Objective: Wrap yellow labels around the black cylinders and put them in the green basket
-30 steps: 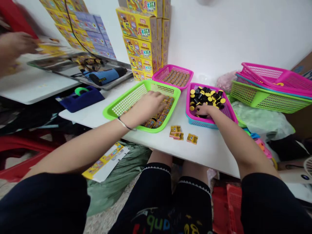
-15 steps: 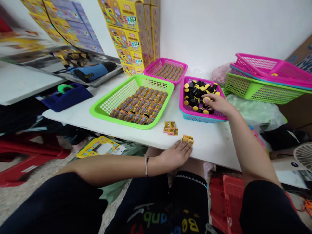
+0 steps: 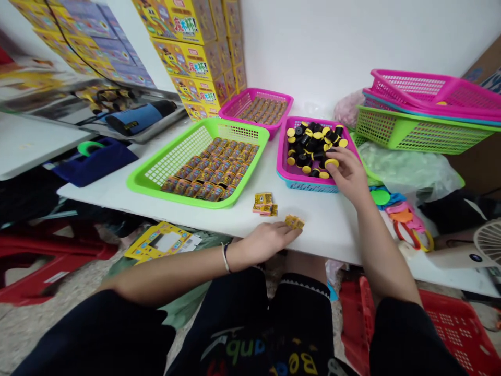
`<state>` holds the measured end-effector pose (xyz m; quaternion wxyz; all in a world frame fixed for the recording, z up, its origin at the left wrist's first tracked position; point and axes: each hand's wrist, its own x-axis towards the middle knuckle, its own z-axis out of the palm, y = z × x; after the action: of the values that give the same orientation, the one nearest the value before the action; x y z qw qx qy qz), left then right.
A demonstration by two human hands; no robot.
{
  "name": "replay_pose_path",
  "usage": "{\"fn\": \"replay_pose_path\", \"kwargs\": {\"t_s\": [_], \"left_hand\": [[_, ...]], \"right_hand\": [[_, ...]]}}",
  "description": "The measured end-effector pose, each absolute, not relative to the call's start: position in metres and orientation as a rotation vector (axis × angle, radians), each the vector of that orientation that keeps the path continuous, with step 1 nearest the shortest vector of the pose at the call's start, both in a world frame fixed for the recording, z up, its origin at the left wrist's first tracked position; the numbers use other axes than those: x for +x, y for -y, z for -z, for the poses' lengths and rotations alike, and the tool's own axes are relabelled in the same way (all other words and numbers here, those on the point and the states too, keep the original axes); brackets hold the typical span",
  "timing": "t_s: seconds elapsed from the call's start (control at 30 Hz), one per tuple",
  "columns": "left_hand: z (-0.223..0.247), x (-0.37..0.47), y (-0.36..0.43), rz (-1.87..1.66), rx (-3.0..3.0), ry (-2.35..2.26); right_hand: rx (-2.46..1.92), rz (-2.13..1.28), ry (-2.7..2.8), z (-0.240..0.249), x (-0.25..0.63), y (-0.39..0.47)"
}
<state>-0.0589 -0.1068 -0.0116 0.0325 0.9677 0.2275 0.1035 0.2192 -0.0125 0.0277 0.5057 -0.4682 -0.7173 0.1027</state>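
My left hand (image 3: 270, 241) lies at the table's front edge, fingers stretched out and touching a small pile of yellow printed labels (image 3: 294, 222). A second pile of yellow labels (image 3: 264, 203) is just beyond it. My right hand (image 3: 349, 172) is at the front right of a pink basket (image 3: 280, 156), its fingers closed on a small black cylinder with a yellow cap (image 3: 332, 163). Many similar black and yellow pieces (image 3: 313, 141) lie loose in that basket. Left of it, a green basket (image 3: 135, 180) holds rows of labelled cylinders (image 3: 213, 169).
Behind stands another pink basket (image 3: 230, 110) with rows of cylinders, beside stacked yellow boxes (image 3: 191, 61). Stacked baskets (image 3: 415, 128) are at the right above a plastic bag (image 3: 410, 167). Tape rolls (image 3: 407, 224) and a fan (image 3: 487, 240) are nearby. A blue tape dispenser (image 3: 104, 162) is left.
My right hand has come toward the basket's front right edge with a black cylinder. My left fingers have shifted slightly on the label pile. The camera view has also shifted.
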Motion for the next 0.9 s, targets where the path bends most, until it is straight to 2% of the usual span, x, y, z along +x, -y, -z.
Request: {"fn": "replay_pose_path", "kwargs": {"t_s": [0.07,0.23,0.43,0.63,0.8,0.9], "left_hand": [[0.008,-0.059,0.099,-0.430,2.854,-0.755],[-0.024,-0.044,0.070,-1.029,2.544,-0.707],[-0.040,-0.005,0.013,-1.480,2.364,-0.722],[-0.015,0.001,-0.013,-1.443,2.490,-0.813],[-0.011,-0.012,-0.007,-1.576,2.585,-0.713],[-0.009,-0.015,-0.005,-1.514,2.692,-0.677]], "right_hand": [[-1.122,-0.280,1.685,-0.026,0.219,0.014],[-1.180,-0.163,1.537,-0.023,0.212,0.014],[-1.082,-0.462,1.373,-0.019,0.201,0.016],[-0.950,-0.474,1.231,-0.025,0.195,0.024],[-0.902,-0.501,1.287,-0.028,0.191,0.033],[-0.891,-0.522,1.317,-0.027,0.190,0.037]]}}
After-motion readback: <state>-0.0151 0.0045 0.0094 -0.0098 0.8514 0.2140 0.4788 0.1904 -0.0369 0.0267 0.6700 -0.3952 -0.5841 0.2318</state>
